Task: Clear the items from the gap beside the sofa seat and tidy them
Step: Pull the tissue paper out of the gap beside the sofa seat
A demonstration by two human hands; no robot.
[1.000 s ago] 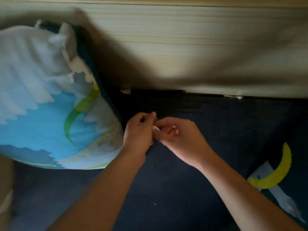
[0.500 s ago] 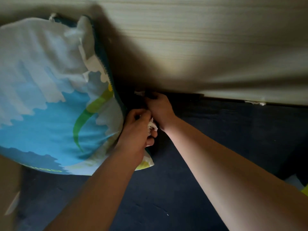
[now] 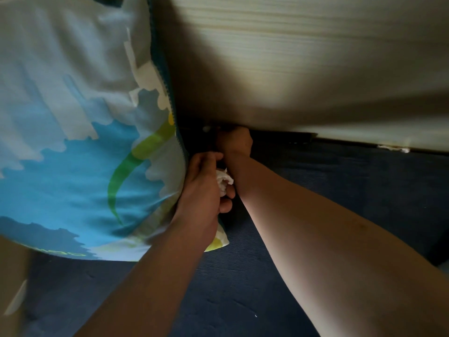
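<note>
At the far left a large cushion (image 3: pixel 73 132), printed in white, blue and green, is leaning against the pale wooden panel (image 3: pixel 303 69) and covering that end of the dark blue seat (image 3: pixel 243 300). Just right of its edge the left hand (image 3: pixel 202 188) is pressing up against the cushion, its fingers curling shut around a crumpled white wad of paper (image 3: pixel 224 181), likely tissue, with the thumb tucking under it — so part of the clearing looks to be in hand already. Beside it the right hand (image 3: pixel 234 141) is reaching forward with the forearm stretching straight across the seat, the wrist bending down into the dark gap (image 3: pixel 279 137) where the seat is meeting the panel; its fingertips are disappearing into the shadow, so I cannot tell whether they are spread or pinching anything. A small pale scrap (image 3: pixel 206 128) is sitting in the gap just left of that hand. Further right, another white scrap (image 3: pixel 393 149) is lying along the same seam, well apart from both hands. The step in hand seems to be fishing out litter; the next move probably calls for a fingertip pinch on the near scrap, then a shift rightward for the far one.
</note>
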